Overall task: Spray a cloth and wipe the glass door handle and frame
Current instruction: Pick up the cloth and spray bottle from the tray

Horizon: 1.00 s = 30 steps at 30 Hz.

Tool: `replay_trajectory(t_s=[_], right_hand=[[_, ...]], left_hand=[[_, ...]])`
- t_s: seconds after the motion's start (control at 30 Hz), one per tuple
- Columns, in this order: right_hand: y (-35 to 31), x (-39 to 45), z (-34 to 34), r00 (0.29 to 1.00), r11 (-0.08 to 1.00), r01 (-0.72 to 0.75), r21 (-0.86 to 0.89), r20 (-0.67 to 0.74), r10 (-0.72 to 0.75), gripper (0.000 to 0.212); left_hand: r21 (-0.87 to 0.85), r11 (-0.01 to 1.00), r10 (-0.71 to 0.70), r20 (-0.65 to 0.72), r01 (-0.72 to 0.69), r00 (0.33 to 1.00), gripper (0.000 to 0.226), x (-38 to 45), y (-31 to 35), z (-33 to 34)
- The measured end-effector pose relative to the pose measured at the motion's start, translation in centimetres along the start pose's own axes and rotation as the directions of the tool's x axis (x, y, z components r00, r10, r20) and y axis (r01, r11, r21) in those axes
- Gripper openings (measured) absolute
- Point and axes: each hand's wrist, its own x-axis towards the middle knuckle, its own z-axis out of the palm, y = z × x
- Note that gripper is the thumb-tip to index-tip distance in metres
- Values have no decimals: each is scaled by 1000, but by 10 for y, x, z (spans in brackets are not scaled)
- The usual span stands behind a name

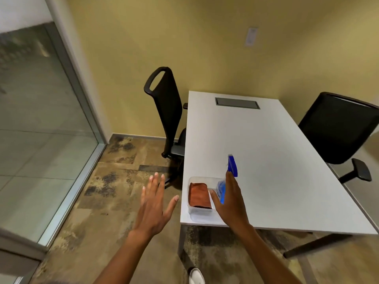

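A clear plastic tub [200, 214] stands on the near left corner of the white table [276, 160]. Inside it lies a folded orange-brown cloth [200, 194], and a spray bottle [232, 166] with a blue trigger head stands upright at the tub's right side. My right hand [231, 203] is at the bottle, fingers straight and thumb spread, with the bottle's body partly hidden behind it; the fingers are not closed around it. My left hand [154, 203] hovers over the floor left of the table, fingers apart and empty. A glass panel [41, 124] in a metal frame [83, 103] fills the left; no handle shows.
A black office chair [166, 111] is tucked at the table's far left side, and another black chair [338, 128] stands on the right. A grey cable hatch [237, 103] is set in the tabletop. Yellow walls close the room. My white shoe [196, 276] shows on the patterned floor.
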Motion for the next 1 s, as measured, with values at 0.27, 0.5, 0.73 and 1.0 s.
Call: replay_trajectory(t_s=[0.27, 0.5, 0.73, 1.0], right_hand=[[12, 5, 17, 995, 996, -82, 21, 52, 81, 73], [29, 1, 16, 993, 993, -109, 48, 52, 107, 68], [49, 2, 4, 985, 982, -162, 98, 73, 155, 57], [76, 6, -7, 977, 970, -215, 111, 41, 211, 57]], left_hand=[[-30, 1000, -6, 60, 8, 998, 79, 17, -1, 13], [8, 995, 101, 158, -103, 982, 67, 51, 13, 44], [107, 920, 303, 415, -377, 858, 50, 113, 42, 84], [121, 830, 366, 619, -545, 695, 41, 150, 56, 131]])
